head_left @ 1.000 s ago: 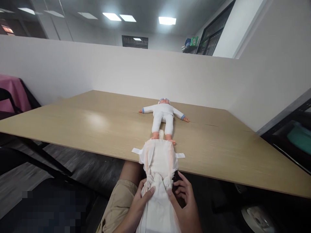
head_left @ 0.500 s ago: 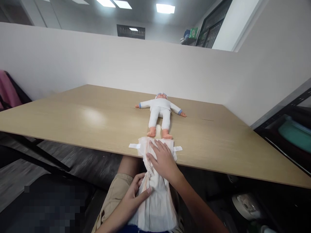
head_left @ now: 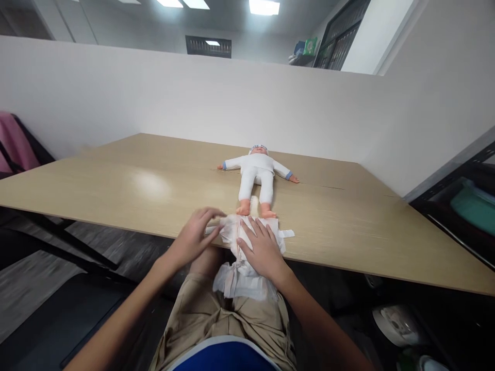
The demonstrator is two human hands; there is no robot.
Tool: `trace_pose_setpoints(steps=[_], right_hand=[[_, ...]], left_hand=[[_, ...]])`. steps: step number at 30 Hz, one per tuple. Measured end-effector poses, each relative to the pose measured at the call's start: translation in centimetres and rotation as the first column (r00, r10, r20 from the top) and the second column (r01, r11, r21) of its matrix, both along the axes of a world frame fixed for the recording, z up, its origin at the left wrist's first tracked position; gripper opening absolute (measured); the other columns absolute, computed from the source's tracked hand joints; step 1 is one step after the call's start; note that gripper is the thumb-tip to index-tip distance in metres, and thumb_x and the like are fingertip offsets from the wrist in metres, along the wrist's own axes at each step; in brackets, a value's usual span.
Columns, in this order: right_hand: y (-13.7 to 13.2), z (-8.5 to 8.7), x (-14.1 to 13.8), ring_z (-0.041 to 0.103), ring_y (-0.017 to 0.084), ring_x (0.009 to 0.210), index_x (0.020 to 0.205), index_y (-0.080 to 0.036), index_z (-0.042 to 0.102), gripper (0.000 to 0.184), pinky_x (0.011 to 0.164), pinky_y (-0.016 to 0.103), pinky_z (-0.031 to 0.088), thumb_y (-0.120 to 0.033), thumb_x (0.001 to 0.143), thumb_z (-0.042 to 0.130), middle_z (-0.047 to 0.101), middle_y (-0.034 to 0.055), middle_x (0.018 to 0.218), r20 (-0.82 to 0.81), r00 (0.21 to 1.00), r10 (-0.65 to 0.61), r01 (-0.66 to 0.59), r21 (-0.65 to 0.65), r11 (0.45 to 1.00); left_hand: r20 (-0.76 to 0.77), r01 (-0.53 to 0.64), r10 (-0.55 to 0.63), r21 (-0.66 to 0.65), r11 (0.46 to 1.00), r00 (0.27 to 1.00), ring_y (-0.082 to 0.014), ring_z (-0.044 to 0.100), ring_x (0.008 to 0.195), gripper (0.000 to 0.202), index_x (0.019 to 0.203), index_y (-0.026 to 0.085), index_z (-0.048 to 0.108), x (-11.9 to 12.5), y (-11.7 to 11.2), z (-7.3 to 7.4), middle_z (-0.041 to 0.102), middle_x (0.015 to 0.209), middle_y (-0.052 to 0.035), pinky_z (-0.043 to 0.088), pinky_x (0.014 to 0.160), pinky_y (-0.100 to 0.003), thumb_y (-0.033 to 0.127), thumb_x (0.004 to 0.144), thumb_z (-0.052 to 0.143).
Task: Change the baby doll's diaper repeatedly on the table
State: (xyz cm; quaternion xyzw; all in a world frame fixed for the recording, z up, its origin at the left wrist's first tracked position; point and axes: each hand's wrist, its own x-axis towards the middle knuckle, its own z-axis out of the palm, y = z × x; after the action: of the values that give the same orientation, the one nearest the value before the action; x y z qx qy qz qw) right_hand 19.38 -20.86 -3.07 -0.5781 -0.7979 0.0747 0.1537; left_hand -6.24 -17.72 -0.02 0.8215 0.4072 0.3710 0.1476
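A white diaper (head_left: pixel 247 288) lies across the table's front edge, its top part on the tabletop and its lower part drooping over my lap. Flat on its upper part rests my right hand (head_left: pixel 263 250), fingers spread. My left hand (head_left: pixel 199 232) hovers by the diaper's left tab, fingers apart and slightly curled; whether it touches the tab I cannot tell. The right tab (head_left: pixel 286 234) sticks out flat on the wood. Just beyond the diaper, a baby doll (head_left: pixel 257 170) in white clothes lies on its back, feet towards me and arms stretched out sideways.
The wooden table (head_left: pixel 116 180) reaches back to a white partition wall (head_left: pixel 154 93). A black chair (head_left: pixel 77 309) is at lower left, and pink cloth (head_left: pixel 15 141) hangs at the far left. A dark rack with a green item (head_left: pixel 474 206) stands on the right.
My left hand has moved up and left from the diaper's lower part to its left tab. The lower part has dropped and folded shorter. My right hand stays on the upper part.
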Motion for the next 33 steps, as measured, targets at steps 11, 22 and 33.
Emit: trace_pose_setpoints(steps=[11, 22, 33], right_hand=[[0.1, -0.7, 0.5, 0.028, 0.036, 0.173, 0.176, -0.031, 0.044, 0.063, 0.141, 0.067, 0.019, -0.053, 0.117, 0.046, 0.038, 0.0056, 0.185, -0.027, 1.000, 0.013, -0.013, 0.004, 1.000], [1.2, -0.1, 1.7, 0.025, 0.033, 0.175, 0.179, -0.036, 0.037, 0.069, 0.142, 0.065, 0.022, -0.052, 0.115, 0.055, 0.028, 0.0025, 0.188, -0.052, 0.996, 0.075, -0.079, -0.080, 0.994], [7.9, 0.3, 2.8, 0.019, 0.031, 0.177, 0.180, -0.032, 0.034, 0.069, 0.142, 0.065, 0.017, -0.059, 0.118, 0.045, 0.025, 0.0066, 0.189, 0.000, 0.995, 0.096, -0.095, -0.138, 0.986]], left_hand=[[-0.595, 0.645, -0.483, 0.080, 0.760, 0.642, -0.0381, 0.035, 0.170, 0.099, 0.166, 0.040, 0.055, 8.7, 17.6, 1.8, 0.035, 0.187, -0.0058, 0.035, 0.133, -0.053, -0.003, 0.078, 0.070], [-0.536, 0.775, -0.638, 0.047, 0.631, 0.552, -0.0384, 0.060, 0.133, 0.024, 0.118, 0.029, 0.078, 12.5, 19.6, 2.6, 0.079, 0.133, -0.0125, 0.039, 0.118, -0.051, 0.030, 0.097, 0.066], [0.001, 0.706, -0.706, 0.010, 0.709, 0.709, -0.0271, 0.074, 0.117, 0.041, 0.130, 0.017, 0.077, 11.4, 21.4, 11.9, 0.080, 0.127, -0.0103, 0.057, 0.105, -0.042, 0.035, 0.094, 0.083]])
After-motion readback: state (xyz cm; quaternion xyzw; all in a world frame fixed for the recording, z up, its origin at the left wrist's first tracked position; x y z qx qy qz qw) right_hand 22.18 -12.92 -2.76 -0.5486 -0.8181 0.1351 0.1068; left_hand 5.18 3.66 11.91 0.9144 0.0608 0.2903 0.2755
